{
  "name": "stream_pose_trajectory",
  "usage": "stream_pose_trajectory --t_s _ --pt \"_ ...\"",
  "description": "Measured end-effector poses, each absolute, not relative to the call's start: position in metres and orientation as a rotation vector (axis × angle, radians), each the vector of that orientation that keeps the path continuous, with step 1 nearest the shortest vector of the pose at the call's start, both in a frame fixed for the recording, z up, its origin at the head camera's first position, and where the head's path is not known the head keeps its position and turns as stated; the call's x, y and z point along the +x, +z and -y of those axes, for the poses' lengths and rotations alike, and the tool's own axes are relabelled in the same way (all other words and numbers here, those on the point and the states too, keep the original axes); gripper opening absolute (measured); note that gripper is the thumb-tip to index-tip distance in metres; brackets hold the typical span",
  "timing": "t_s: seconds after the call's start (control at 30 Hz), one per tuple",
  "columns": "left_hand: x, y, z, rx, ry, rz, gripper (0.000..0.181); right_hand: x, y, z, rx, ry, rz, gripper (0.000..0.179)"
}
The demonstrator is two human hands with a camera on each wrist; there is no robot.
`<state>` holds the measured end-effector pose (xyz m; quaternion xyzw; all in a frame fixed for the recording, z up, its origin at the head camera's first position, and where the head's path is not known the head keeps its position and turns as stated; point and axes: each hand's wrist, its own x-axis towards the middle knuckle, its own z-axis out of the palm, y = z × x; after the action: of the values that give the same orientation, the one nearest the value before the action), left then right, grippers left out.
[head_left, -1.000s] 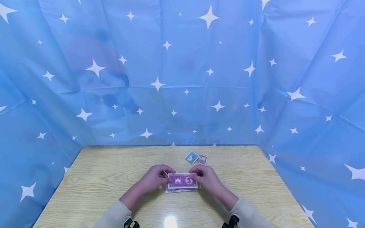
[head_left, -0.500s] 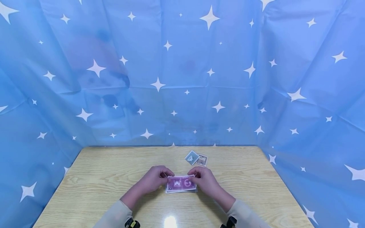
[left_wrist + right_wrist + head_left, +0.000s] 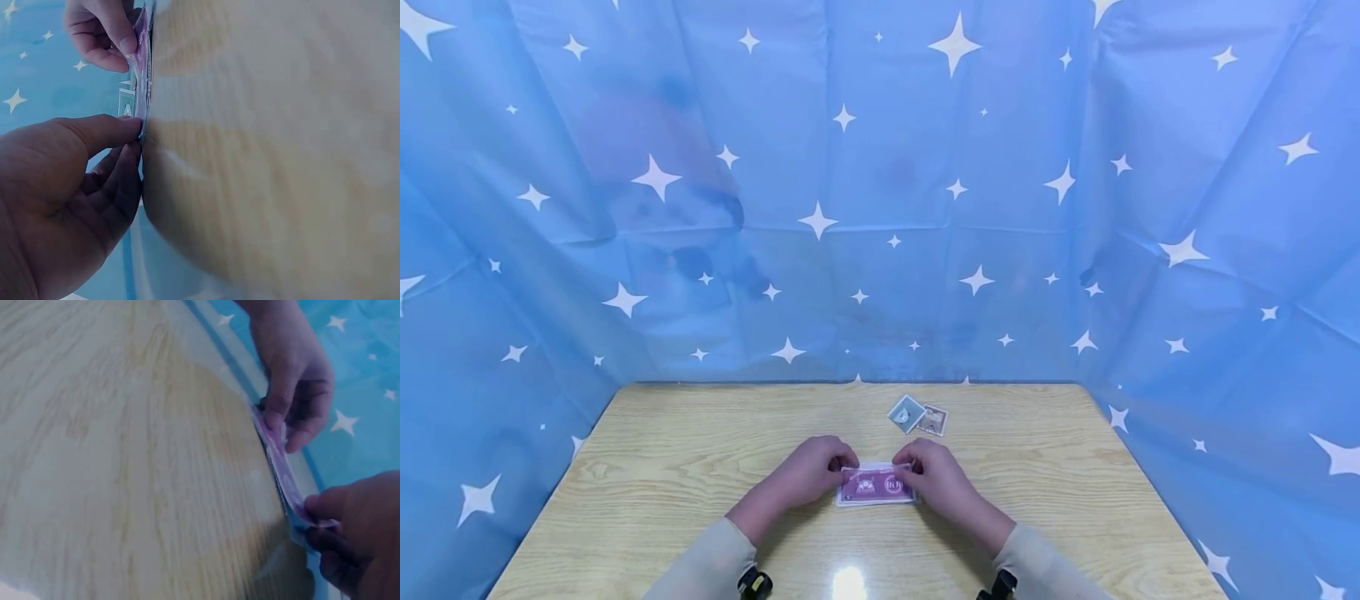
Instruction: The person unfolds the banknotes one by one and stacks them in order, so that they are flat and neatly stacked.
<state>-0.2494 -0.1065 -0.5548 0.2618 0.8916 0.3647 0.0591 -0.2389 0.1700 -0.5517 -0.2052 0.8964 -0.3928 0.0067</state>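
A purple play-money-like banknote [image 3: 871, 492] lies low over the table, on top of other flat paper pieces whose pale edges peek out around it. My left hand [image 3: 811, 472] pinches its left end between thumb and fingers. At the opposite end, my right hand [image 3: 940, 478] pinches the note the same way. Seen edge-on in the left wrist view, the purple note [image 3: 144, 56] bows slightly above the thin stack. In the right wrist view the note [image 3: 282, 467] also curves between both hands. What lies underneath is mostly hidden.
Behind the hands, a teal square card [image 3: 906, 413] overlaps a brownish square card [image 3: 933, 420]. All of it rests on a wood-grain table [image 3: 700, 433]. A blue star-patterned curtain [image 3: 880, 167] surrounds the back and sides.
The purple note has come down slightly toward the person and now lines up more closely with the stack beneath. Both hands keep their pinch at its ends.
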Motion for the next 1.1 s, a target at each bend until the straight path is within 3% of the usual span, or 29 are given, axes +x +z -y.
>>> stream_pose_trajectory --t_s 0.23,1.1 --pt "-0.2500 -0.5516 0.1022 0.806 0.987 -2.758 0.016 -0.2411 -0.5543 -0.1707 -0.708 -1.050 -2.857 0.011" --pt "-0.2498 -0.5498 0.1032 0.818 1.003 -2.726 0.018 -0.2450 -0.5489 -0.1787 -0.684 -1.098 -2.774 0.011"
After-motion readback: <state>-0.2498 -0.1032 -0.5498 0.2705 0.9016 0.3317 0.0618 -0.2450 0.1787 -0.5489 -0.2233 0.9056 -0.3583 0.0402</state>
